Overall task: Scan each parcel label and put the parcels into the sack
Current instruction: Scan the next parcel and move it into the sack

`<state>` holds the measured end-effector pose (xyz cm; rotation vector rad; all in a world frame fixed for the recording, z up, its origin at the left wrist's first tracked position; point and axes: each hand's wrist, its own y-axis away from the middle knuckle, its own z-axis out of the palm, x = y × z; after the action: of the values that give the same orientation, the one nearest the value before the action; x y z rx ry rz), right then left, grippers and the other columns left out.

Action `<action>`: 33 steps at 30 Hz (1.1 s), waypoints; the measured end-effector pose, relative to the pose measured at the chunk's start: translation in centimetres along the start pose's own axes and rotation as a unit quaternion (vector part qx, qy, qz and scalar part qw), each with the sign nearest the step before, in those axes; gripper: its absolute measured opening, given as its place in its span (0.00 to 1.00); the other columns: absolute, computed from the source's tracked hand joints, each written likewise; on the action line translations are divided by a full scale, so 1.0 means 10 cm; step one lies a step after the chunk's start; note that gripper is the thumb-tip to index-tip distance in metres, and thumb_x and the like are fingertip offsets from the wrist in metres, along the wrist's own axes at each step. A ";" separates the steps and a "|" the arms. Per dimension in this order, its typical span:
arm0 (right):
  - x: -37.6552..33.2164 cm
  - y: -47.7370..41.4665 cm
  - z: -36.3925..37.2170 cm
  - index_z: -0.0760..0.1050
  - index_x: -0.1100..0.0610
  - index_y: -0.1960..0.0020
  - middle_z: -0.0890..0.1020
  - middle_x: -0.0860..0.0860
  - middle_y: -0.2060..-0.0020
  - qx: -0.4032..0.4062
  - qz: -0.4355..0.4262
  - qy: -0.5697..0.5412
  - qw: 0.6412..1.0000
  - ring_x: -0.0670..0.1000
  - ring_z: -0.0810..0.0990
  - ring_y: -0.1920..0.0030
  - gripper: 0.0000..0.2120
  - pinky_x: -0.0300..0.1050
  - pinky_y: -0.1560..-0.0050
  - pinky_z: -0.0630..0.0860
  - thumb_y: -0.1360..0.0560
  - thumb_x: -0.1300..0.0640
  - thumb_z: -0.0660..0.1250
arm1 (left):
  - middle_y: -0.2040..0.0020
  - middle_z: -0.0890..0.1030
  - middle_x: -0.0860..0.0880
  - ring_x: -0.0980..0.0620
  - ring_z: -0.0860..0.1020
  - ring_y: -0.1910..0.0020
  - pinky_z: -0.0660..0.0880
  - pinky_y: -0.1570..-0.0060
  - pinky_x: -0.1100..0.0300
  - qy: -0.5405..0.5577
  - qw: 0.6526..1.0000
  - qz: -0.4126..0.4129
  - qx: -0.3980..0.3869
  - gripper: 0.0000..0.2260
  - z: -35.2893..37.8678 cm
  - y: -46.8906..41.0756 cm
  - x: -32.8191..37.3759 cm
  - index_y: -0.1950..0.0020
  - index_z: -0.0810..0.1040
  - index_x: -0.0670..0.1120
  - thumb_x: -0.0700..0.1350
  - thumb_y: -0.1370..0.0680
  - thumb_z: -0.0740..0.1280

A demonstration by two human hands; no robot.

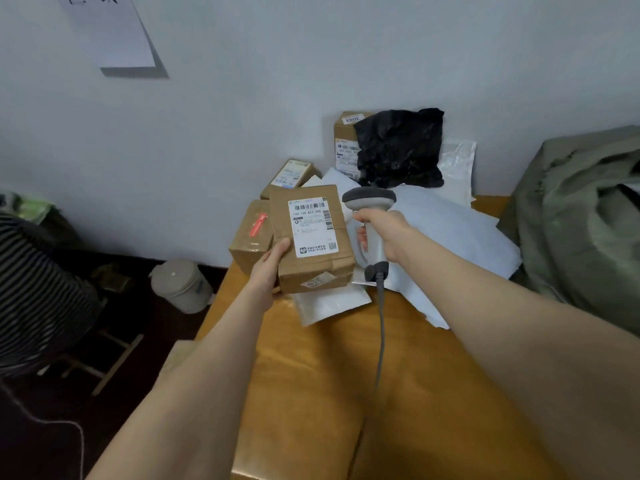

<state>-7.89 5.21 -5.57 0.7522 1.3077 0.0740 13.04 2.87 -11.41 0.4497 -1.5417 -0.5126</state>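
My left hand [268, 268] grips the cardboard parcel [311, 268] at its lower left corner, thumb on the front face, remaining fingers hidden behind; the parcel is raised above the table [346, 393], tilted, with its white label [313, 226] turned toward me, barcode at the top. My right hand [388, 233] is wrapped round the handle of the grey scanner [369, 200]; the scanner head sits just beside the parcel's upper right edge, and its grey cable [381, 334] hangs down across the table toward me. Behind the held parcel: a box with red tape [251, 237] to its left, at the table's edge; a small labelled box [289, 173] farther back; a tall labelled box [346, 147] against the wall, partly covered by a crumpled black bag [401, 147]. White mailers [450, 230] lie spread under and to the right of the scanner. The olive-green sack [581, 216] stands at the right edge of the table, well apart from the held parcel, its mouth loosely open. On the floor to the left, a pale lidded bin [181, 285]; on the wall above, a sheet of paper [110, 29].
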 end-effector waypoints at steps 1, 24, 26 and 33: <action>0.01 0.01 -0.11 0.74 0.65 0.42 0.77 0.57 0.67 -0.009 0.002 0.004 1.000 0.51 0.75 0.71 0.17 0.41 0.72 0.73 0.27 0.59 0.72 | 0.46 0.81 0.50 0.49 0.78 0.49 0.75 0.51 0.54 0.007 1.000 -0.004 0.011 0.25 0.08 0.07 -0.07 0.37 0.75 0.51 0.63 0.28 0.69; 0.15 1.02 -1.86 0.76 0.61 0.40 0.81 0.57 0.54 -0.128 0.008 0.066 0.989 0.48 0.77 0.68 0.16 0.35 0.77 0.73 0.25 0.57 0.71 | 0.45 0.81 0.46 0.47 0.78 0.47 0.75 0.53 0.51 0.077 0.994 0.008 0.077 0.28 1.30 2.02 -0.98 0.39 0.75 0.50 0.66 0.32 0.69; 0.10 1.16 -2.07 0.76 0.62 0.41 0.81 0.57 0.54 -0.129 0.003 0.066 0.990 0.48 0.76 0.68 0.15 0.35 0.76 0.73 0.25 0.57 0.72 | 0.45 0.81 0.47 0.46 0.78 0.46 0.75 0.51 0.50 0.086 0.993 0.013 0.077 0.28 1.46 2.22 -1.00 0.38 0.74 0.51 0.66 0.32 0.69; -0.27 1.53 -2.72 0.74 0.60 0.55 0.80 0.57 0.60 -0.152 -0.013 0.043 0.987 0.48 0.74 0.71 0.09 0.39 0.71 0.73 0.23 0.55 0.70 | 0.46 0.81 0.48 0.48 0.78 0.47 0.75 0.51 0.51 0.110 0.985 0.081 0.103 0.24 2.04 2.72 -0.77 0.42 0.75 0.51 0.65 0.29 0.67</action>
<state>-27.40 28.11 3.19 0.4745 1.3496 0.2813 -6.21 30.49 -2.29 0.5161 -1.4088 -0.1710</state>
